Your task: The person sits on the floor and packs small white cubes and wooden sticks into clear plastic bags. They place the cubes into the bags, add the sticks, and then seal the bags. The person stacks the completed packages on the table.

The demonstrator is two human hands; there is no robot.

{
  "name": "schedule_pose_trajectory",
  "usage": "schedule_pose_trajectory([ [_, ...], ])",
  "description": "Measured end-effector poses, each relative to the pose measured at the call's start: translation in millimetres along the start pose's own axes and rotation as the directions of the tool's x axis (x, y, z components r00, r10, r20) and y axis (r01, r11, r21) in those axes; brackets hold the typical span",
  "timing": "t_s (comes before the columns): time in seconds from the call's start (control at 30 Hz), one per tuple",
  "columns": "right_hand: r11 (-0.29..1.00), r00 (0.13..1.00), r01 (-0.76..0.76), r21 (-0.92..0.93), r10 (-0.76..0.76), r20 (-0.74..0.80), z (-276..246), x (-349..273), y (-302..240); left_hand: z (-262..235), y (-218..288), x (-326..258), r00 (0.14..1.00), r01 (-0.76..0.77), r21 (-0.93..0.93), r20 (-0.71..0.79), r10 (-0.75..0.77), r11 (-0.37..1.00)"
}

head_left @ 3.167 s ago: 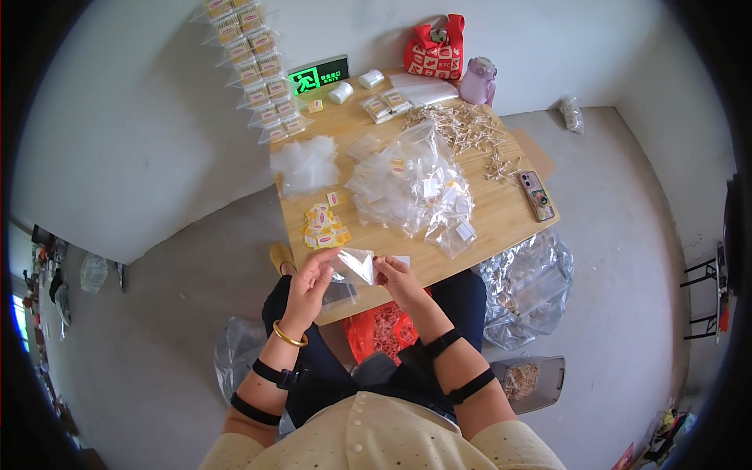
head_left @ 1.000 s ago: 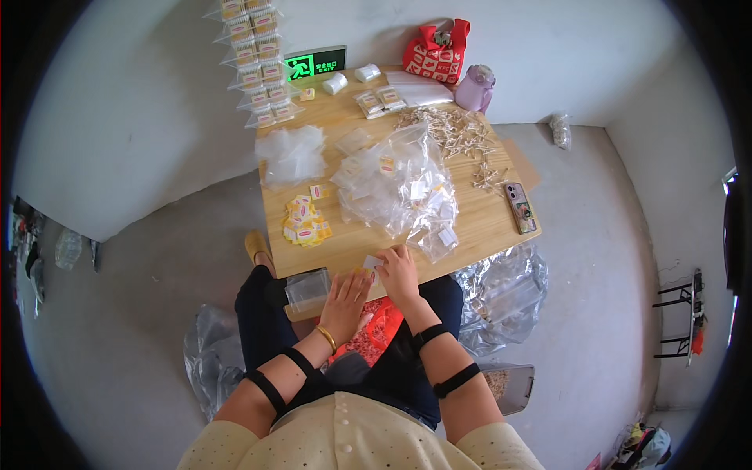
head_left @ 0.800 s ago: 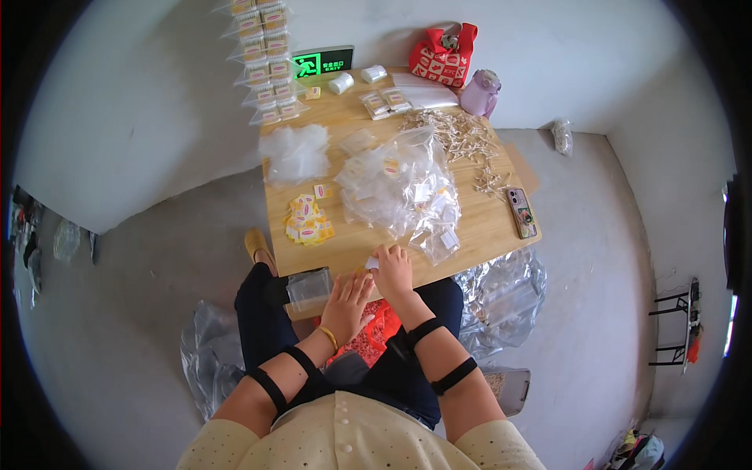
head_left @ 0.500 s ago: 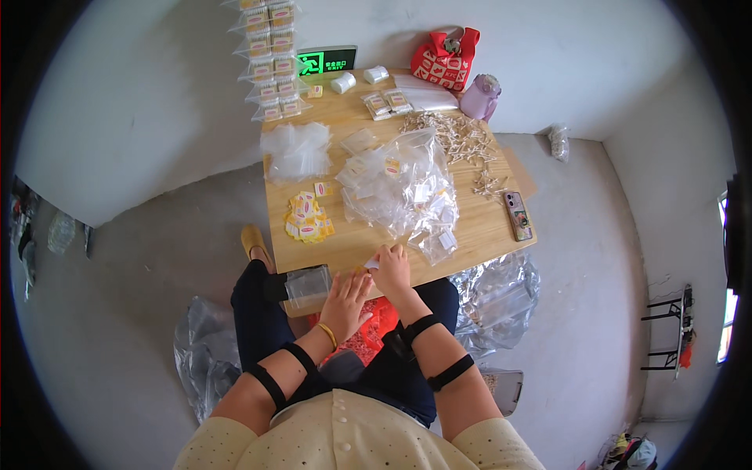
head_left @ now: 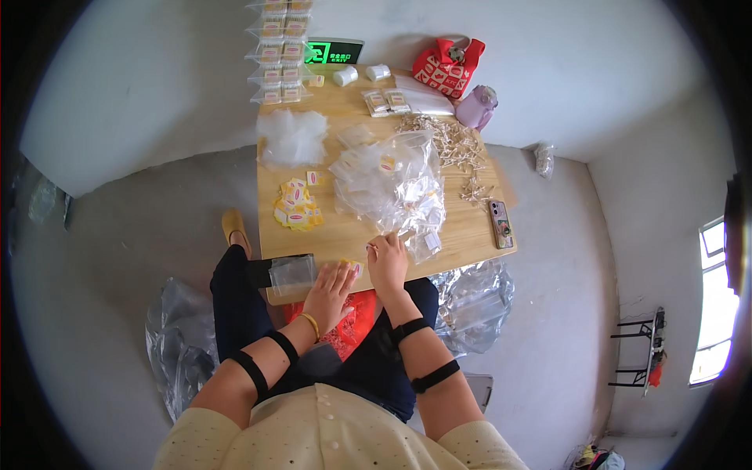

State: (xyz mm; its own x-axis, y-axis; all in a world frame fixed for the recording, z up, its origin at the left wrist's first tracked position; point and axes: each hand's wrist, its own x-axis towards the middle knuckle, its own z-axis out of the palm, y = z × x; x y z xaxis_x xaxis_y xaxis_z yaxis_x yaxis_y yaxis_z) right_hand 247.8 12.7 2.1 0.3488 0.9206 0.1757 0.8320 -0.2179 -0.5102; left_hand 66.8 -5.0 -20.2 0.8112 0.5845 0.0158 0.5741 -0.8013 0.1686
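Observation:
My left hand point(head_left: 328, 294) lies flat with fingers stretched along the table's near edge, its fingertips by a small yellow-and-white card point(head_left: 355, 267). To its right, my right hand point(head_left: 388, 262) has its fingers curled together near the front of a heap of clear plastic bags point(head_left: 384, 184). Whatever it may pinch is too small to make out. A stack of small clear bags point(head_left: 292, 273) sits left of my left hand, on a black strip at the table's corner. Farther back lies a pile of yellow-and-white cards point(head_left: 295, 207).
Cotton swabs point(head_left: 454, 145) are scattered at the back right, near a phone point(head_left: 500, 223). A purple bottle point(head_left: 476, 107) and red bag point(head_left: 448, 69) stand behind. Translucent sheets point(head_left: 291, 138) lie at the left; packed swab bags point(head_left: 282, 51) are stacked at the far left corner.
My right hand has moved slightly up, away from my left fingertips. The white piece seen at its fingers no longer shows; the yellow-and-white card shows more fully. The whole view has shifted slightly.

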Motion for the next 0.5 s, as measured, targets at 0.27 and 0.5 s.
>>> schedule_pose_trajectory([
  [0.27, 0.986, 0.993, 0.084, 0.148, -0.094, 0.065, -11, -45, 6, -8, -10, -1, 0.985, 0.118, -0.2, -0.098, -0.14, 0.973],
  [0.5, 0.974, 0.96, 0.227, 0.009, -0.226, 0.166, -3, -57, 0, -12, -1, -6, 0.982, 0.124, -0.142, -0.124, -0.142, 0.982],
])
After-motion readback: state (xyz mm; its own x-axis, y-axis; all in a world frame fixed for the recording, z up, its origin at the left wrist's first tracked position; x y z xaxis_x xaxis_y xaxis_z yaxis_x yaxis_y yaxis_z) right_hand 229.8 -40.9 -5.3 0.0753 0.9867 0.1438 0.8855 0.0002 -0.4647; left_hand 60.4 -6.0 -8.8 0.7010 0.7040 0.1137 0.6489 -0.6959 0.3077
